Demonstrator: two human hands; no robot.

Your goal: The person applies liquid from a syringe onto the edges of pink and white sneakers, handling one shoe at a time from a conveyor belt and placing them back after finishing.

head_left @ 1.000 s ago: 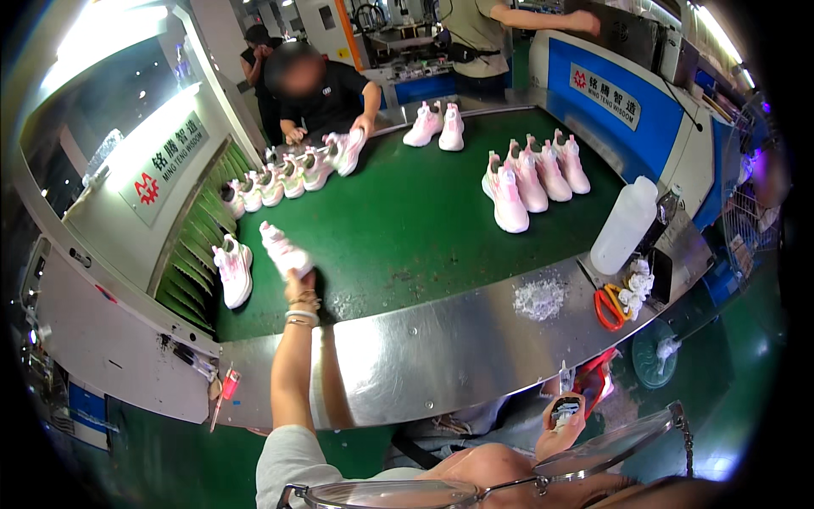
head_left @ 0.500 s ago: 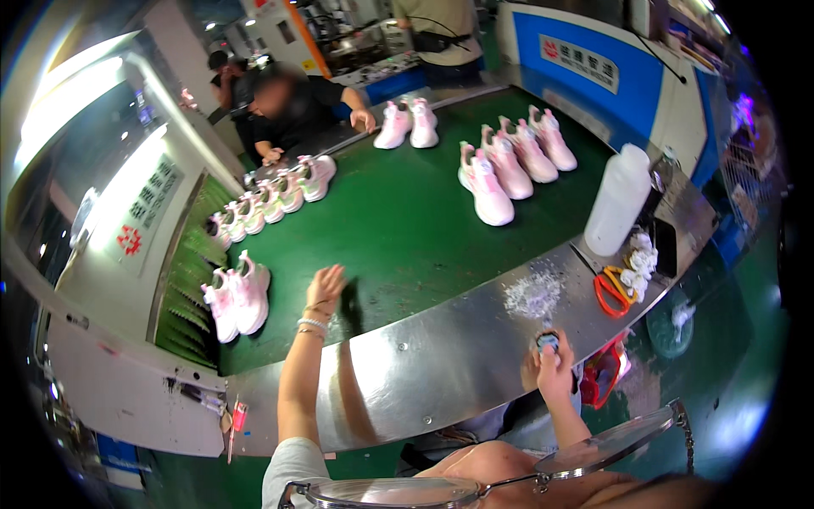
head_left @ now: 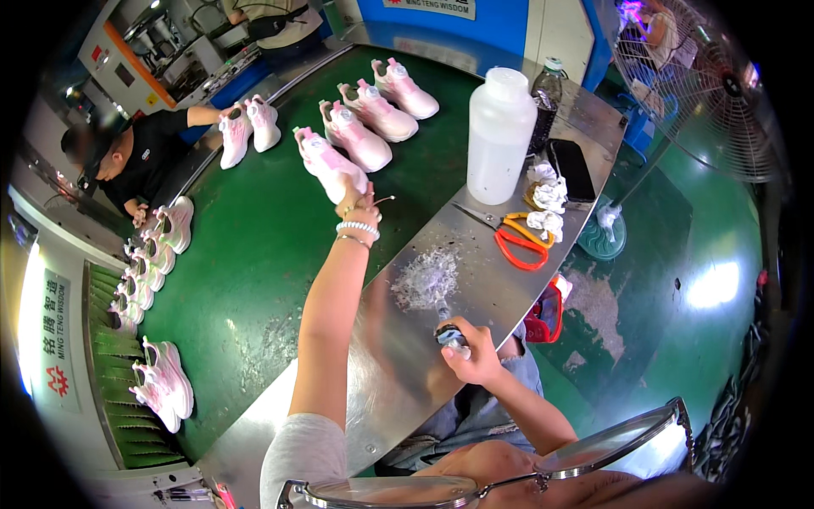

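Note:
My left hand (head_left: 354,200) reaches over the green belt and is closed on the toe of the nearest pink shoe (head_left: 319,159); its fingertips are partly hidden. Beyond this shoe stand several more pink shoes (head_left: 360,138) in a slanted row. My right hand (head_left: 471,355) is wrapped round a small dark and pale-blue tool (head_left: 451,337) whose kind I cannot make out. It hovers by the metal ledge (head_left: 386,339), near a heap of thin whitish scraps (head_left: 426,280).
On the ledge lie red-and-orange-handled scissors (head_left: 519,240), crumpled white tissue (head_left: 547,197) and a black phone (head_left: 572,170), near a white bottle (head_left: 500,140) and dark bottle (head_left: 547,100). A co-worker (head_left: 140,161) touches a shoe pair (head_left: 236,136). More shoes (head_left: 161,252) line the left. A fan (head_left: 712,93) stands right.
My view has swung to the right. My left hand has gone from over the bare belt to the nearest shoe of the slanted row. My right hand still holds the small tool.

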